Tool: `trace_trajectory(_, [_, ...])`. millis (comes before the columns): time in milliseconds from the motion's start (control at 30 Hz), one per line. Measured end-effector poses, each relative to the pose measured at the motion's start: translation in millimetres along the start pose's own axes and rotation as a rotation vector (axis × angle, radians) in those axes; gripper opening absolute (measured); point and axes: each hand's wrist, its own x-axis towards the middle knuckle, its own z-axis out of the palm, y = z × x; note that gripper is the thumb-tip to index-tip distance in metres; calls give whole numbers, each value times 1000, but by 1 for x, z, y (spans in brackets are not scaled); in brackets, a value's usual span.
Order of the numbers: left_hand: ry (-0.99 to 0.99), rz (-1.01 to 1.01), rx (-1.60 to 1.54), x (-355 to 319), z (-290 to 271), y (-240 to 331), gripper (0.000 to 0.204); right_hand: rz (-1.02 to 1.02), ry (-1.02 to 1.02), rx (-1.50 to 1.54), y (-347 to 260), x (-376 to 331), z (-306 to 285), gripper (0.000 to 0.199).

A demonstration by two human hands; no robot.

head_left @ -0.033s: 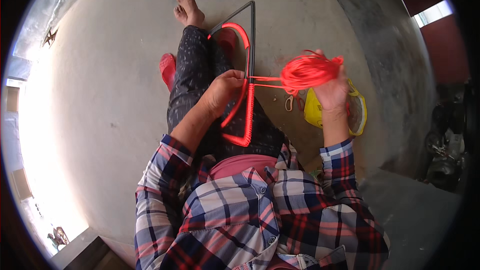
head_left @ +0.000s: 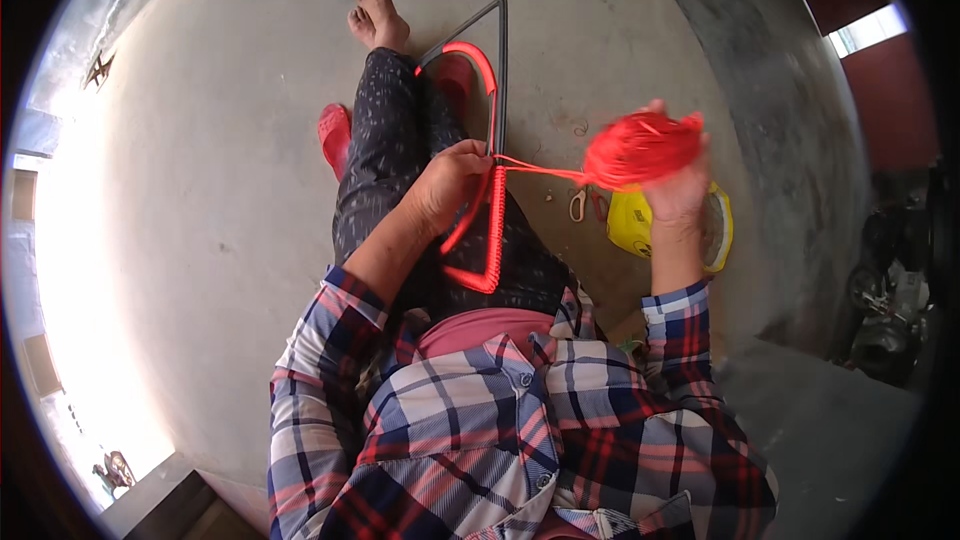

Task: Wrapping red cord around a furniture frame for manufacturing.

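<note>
- Just left of centre in the picture, your left hand [head_left: 450,185] has its grip closed on the dark frame [head_left: 503,70], thumb and finger pinching near where the red winding stops; it seems to be holding the last turns tight.
- At the picture's centre, that frame stands over your dark, flecked trousers [head_left: 375,130]: slim bar, probably metal, bent to a sharp corner at the top. Its curved inner piece [head_left: 478,58] wears a smooth, bright red covering at the upper bend.
- Along the bar's lower part, the winding [head_left: 499,225] lies in close, ridged turns and rounds the bottom corner; the length above is bare. You look to be partway through wrapping it.
- Right of the bar, two thin strands [head_left: 540,169] run nearly straight, drawing together toward the cord bundle [head_left: 640,152]. The next move likely calls for carrying the bundle round the bar and laying a snug turn beside the last.
- Low behind them, looped scissor handles [head_left: 578,205] rest on the matt grey floor [head_left: 560,70].
- Right of centre, your right hand [head_left: 682,192] grips the bundle, soft, looped and blurred; its bulk could snag inside the frame.
- Beyond, a glossy yellow bag [head_left: 628,225] sits partly behind your forearm.
</note>
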Motion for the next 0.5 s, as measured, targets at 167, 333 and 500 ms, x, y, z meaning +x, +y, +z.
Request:
trace_trajectory(167, [-146,-6,-237,2,-3,-20,12,-54,-136,138,-75,-6,-42,37])
trace_trajectory(333, [-72,25,-146,-6,7,-19,7,147,71,-48,-29,-22,-43,26])
trace_trajectory(500, [-111,-2,-148,-5,3,-19,10,390,102,-751,111,-38,-8,15])
